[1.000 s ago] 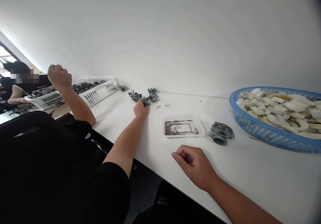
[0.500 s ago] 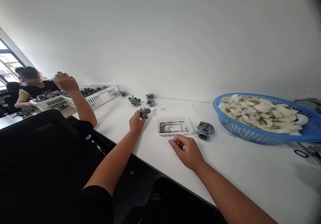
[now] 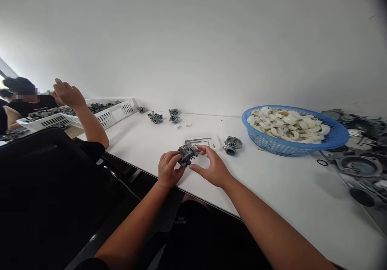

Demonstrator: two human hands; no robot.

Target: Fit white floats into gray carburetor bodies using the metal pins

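Note:
A grey metal carburetor [image 3: 186, 155] is in my left hand [image 3: 169, 169], whose fingers and thumb close on its left side above the table's front edge. My right hand [image 3: 214, 168] is at the carburetor's right side, thumb and index finger spread apart, tips at its edge; whether they touch it I cannot tell. Just behind, a clear shallow tray [image 3: 215, 140] holds thin dark pins and is partly hidden by the carburetor and my fingers. Another carburetor [image 3: 232, 145] with a brass part on top stands right of the tray.
Farther back are more carburetors [image 3: 155, 118] and tiny parts [image 3: 178, 126]. A blue basket [image 3: 272, 144] of white curved pieces stands right, near a black ring [image 3: 322, 162] and metal housings [image 3: 359, 166]. At left, white crates [image 3: 116, 114], another person's raised arm [image 3: 90, 118] and a black chair back [image 3: 45, 173].
My left hand has brought the carburetor right and closer to me. The right hand has moved left to it, its curled fingers now spread. The view has turned slightly right.

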